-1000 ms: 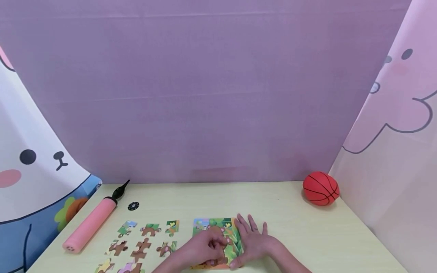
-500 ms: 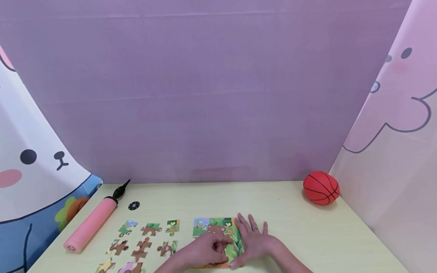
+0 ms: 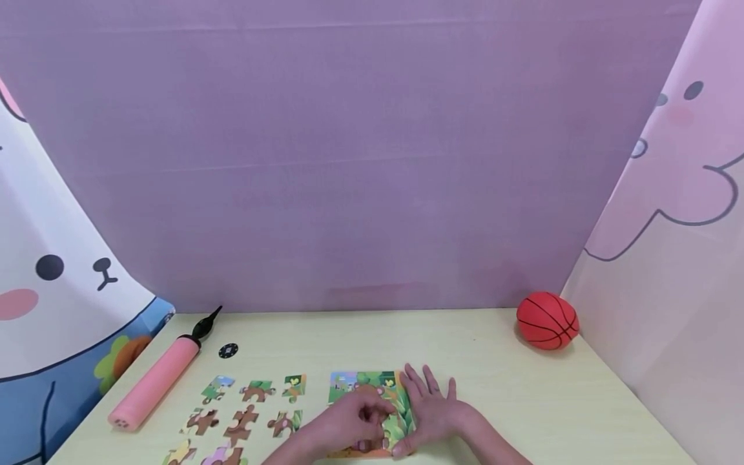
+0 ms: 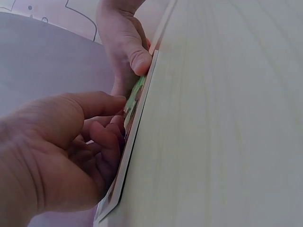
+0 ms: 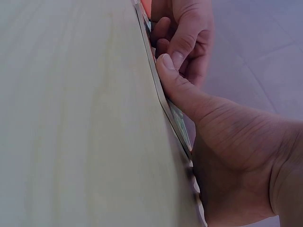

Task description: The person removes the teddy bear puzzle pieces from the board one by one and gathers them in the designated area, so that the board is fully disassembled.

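A jigsaw puzzle [image 3: 340, 385] with a bear picture lies flat in its tray near the table's front edge. My left hand [image 3: 349, 423] is over its lower middle, fingers curled and pinching a puzzle piece [image 4: 129, 108] at the surface, mostly covered by the hand. In the left wrist view, the left hand's thumb and forefinger meet at that piece. My right hand [image 3: 433, 413] lies along the puzzle's right side with its fingers spread. Its thumb [image 5: 173, 78] presses on the tray's near corner.
Several loose puzzle pieces [image 3: 240, 425] lie in rows left of the tray. Behind them are a black round chip [image 3: 228, 351] and a pink hand pump [image 3: 155, 384]. A red toy basketball [image 3: 547, 321] sits at the back right, near the purple backdrop [image 3: 372, 161].
My left hand's fingers have shifted and drawn together over the puzzle, and a pale gap shows beside them at the lower right. The right hand stays put.
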Demonstrator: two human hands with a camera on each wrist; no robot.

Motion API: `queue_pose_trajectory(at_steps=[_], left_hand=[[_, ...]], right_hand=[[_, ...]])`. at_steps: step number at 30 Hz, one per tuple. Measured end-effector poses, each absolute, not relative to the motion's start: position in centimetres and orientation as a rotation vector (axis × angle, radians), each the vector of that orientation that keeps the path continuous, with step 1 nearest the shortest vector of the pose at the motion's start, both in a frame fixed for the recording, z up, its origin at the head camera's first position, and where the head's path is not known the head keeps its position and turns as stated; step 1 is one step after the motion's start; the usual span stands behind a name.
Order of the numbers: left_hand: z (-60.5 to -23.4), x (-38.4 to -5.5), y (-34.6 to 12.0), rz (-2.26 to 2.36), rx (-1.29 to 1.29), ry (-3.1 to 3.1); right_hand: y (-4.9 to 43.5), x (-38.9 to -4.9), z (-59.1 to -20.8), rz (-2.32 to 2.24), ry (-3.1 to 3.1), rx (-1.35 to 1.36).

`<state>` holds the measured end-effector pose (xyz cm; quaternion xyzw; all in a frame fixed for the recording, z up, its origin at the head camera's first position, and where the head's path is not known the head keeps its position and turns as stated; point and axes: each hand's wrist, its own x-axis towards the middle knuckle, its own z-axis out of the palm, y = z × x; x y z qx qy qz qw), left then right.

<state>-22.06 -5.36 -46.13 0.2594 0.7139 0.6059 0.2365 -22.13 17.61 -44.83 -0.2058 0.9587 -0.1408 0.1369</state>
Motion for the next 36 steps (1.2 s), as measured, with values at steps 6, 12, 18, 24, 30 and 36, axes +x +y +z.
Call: queue_pose_trajectory(at_steps=[6,12,18,24,30,36], left_hand=[[-46.4,-22.1,-5.1,1.703,0.659,2.026],[-46.6,-22.0,-4.9,1.727,0.645,2.058],[-46.8,-22.0,-4.9,1.758,0.625,2.045],[-46.6,-22.0,-5.1,1.763,0.564,2.057],[-46.3,-22.2,-5.9,1.794,0.507,2.004],[-46.2,-22.4,-7.3,1.787,0.521,1.983]], right_hand=[[17.6,-22.0,-44.7,-0.413,2.772,-0.595],[17.6,-22.0,-44.6,-0.414,2.770,-0.597],[17.6,-22.0,-44.5,-0.408,2.770,-0.605],[17.5,-22.0,-44.6,-0.401,2.781,-0.611],[17.4,-21.9,-44.6,-0.407,2.780,-0.608],[17.7,-22.4,-45.6,-0.414,2.786,-0.631]])
